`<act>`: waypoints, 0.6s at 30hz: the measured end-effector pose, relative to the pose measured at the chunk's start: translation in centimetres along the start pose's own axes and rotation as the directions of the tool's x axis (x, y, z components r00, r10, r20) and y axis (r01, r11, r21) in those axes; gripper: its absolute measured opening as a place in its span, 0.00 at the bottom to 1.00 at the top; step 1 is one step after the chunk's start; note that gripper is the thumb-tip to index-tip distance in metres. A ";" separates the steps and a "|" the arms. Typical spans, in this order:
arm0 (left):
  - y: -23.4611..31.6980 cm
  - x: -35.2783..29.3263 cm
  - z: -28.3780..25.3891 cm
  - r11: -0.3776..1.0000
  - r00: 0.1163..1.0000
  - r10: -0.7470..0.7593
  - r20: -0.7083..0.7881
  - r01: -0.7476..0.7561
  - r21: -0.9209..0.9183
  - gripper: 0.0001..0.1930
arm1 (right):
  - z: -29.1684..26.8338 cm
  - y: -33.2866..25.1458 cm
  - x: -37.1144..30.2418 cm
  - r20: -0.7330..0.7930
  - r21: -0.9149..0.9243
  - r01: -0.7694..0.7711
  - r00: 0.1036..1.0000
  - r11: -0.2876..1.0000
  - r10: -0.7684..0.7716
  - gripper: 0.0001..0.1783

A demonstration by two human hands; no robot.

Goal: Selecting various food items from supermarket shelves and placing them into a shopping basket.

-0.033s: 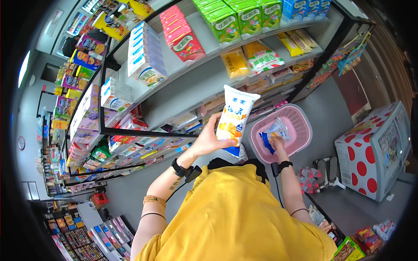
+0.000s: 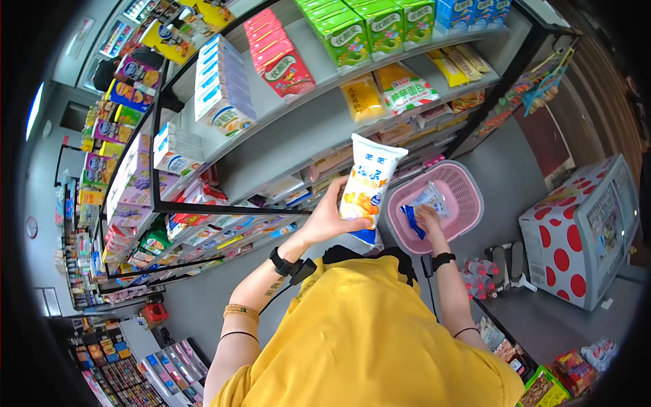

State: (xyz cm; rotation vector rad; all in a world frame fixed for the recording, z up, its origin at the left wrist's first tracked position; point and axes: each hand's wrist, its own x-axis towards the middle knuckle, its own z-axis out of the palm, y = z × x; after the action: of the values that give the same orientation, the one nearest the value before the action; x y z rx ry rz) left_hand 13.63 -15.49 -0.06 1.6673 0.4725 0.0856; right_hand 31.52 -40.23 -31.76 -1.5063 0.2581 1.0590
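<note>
My left hand (image 2: 332,216) is closed around a white snack bag (image 2: 369,178) with a blue lower end and orange pictures, held upright in front of the shelves. Its thumb presses across the front, and the other fingers go behind the bag. Lower and to the right, my right hand (image 2: 427,222) reaches into a pink plastic basket (image 2: 469,218). There its fingers close on a similar white-and-blue snack packet (image 2: 413,222), whose blue end shows left of the hand. White packaging (image 2: 432,198) shows beyond the fingers; whether it is the same packet I cannot tell.
A shelf unit (image 2: 271,146) stands ahead, with green drink cartons (image 2: 349,41), red cartons (image 2: 283,71) and bagged bread (image 2: 405,88). Right of the basket are pink-capped bottles (image 2: 480,277) and a red-dotted freezer (image 2: 561,254). A black frame post (image 2: 156,159) rises at the left.
My right hand has moved slightly within the basket, covering more of the packet there. The left hand still holds its bag, tilted almost the same. The whole view has shifted a little.
</note>
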 end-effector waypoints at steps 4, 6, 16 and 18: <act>-1.9 1.8 4.4 0.986 0.995 0.081 0.062 -0.089 0.138 0.51 | 3.8 -9.0 -12.1 0.544 0.369 0.010 0.808 0.929 -0.225 0.42; -2.4 2.2 6.9 0.962 0.981 0.170 0.095 -0.186 0.197 0.53 | 5.8 -11.4 -16.1 0.612 0.496 0.089 0.670 0.864 -0.420 0.48; 4.7 6.7 2.8 0.646 0.787 0.617 0.026 -0.525 0.554 0.25 | -0.2 -6.5 -16.9 0.116 0.369 0.189 0.962 0.910 -0.247 0.37; 5.3 8.9 0.5 0.699 0.797 0.584 -0.153 -0.399 0.594 0.22 | -1.6 -4.7 -16.5 -0.145 0.256 0.149 0.983 0.955 -0.114 0.30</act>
State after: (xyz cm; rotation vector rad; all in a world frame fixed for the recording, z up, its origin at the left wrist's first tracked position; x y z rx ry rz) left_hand 23.27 -13.17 3.03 2.3290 0.2819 0.7153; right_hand 26.25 -47.10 -16.84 -1.3299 0.3705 0.7872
